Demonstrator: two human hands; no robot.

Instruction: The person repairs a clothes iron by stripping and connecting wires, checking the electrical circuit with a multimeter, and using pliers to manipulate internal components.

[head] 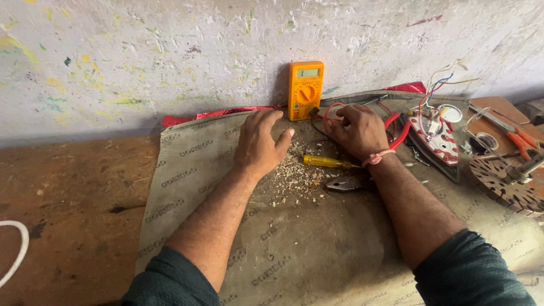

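My left hand (pixel 259 141) lies flat, palm down, on a grey sack cloth (pixel 317 249), fingers together, holding nothing. My right hand (pixel 358 129) rests knuckles up on red and black test leads (pixel 330 115), fingers curled over them; its grip is not plain. An orange multimeter (pixel 305 89) leans upright against the wall just beyond both hands. Between my wrists lie a yellow-handled screwdriver (pixel 326 162), a pile of wood shavings (pixel 294 175) and the metal jaws of pliers (pixel 342 183).
An opened clothes iron (pixel 436 139) with loose coloured wires lies right of my right hand. Further right are orange-handled pliers (pixel 518 139), a round slotted metal plate (pixel 504 184) and a white disc (pixel 451 113). A bare wooden bench (pixel 68 198) and white cable (pixel 17 249) are left.
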